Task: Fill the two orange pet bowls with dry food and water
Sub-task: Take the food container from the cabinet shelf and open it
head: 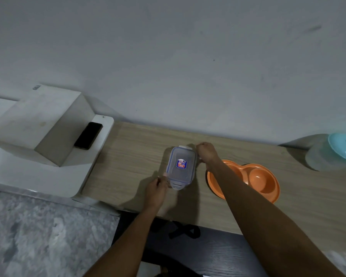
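Observation:
A clear plastic food container (180, 166) with a blue-edged snap lid and a blue-red sticker lies flat on the wooden shelf (136, 156). My left hand (156, 189) grips its near-left corner by the lid flap. My right hand (206, 153) holds its far-right edge. To the right sits the orange double pet bowl (262, 179), both wells empty; my right forearm crosses its left well. What is inside the container cannot be seen.
A white box-shaped unit (38, 124) stands at the left with a black phone (88, 135) lying on its ledge. A translucent tub with a turquoise lid (336, 150) rests at the far right against the wall. Grey carpet (44, 236) lies below.

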